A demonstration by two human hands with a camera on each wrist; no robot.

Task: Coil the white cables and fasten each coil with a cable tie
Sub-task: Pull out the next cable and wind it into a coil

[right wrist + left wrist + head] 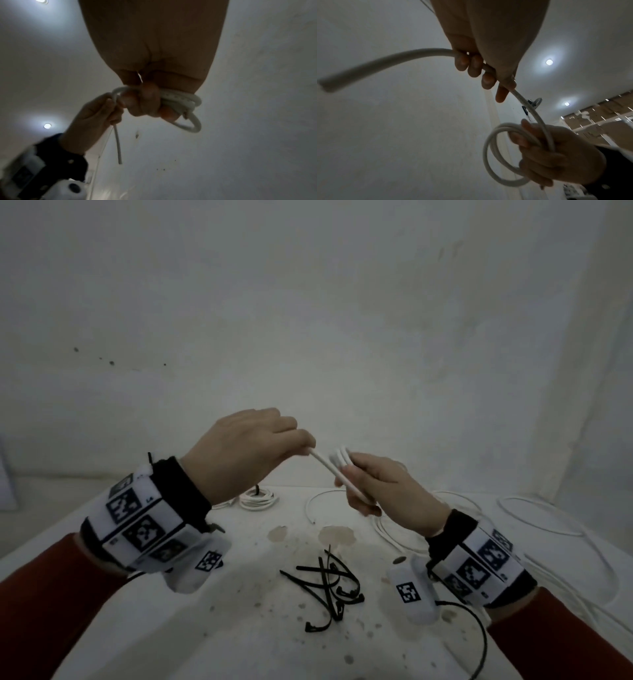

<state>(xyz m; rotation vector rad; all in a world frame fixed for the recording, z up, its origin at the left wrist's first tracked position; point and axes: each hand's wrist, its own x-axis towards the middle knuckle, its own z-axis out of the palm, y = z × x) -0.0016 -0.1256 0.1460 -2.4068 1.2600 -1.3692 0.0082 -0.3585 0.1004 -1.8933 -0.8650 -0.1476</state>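
Both hands are raised above the white table [239, 628]. My right hand [373, 484] grips a small coil of white cable [339, 455], seen as several loops in the left wrist view [489, 159] and wrapped under the fingers in the right wrist view [181, 100]. My left hand [253, 446] holds the free tail of the same cable [385, 60] in curled fingers, just left of the coil; the cut end [120, 161] hangs loose. Several black cable ties [329, 583] lie on the table below the hands.
A coil fastened with a black tie [258, 499] lies at the back of the table. Loose white cables [548, 529] sprawl at the right, one short curved piece [317, 501] in the middle. Brown stains [335, 534] mark the tabletop. A white wall stands behind.
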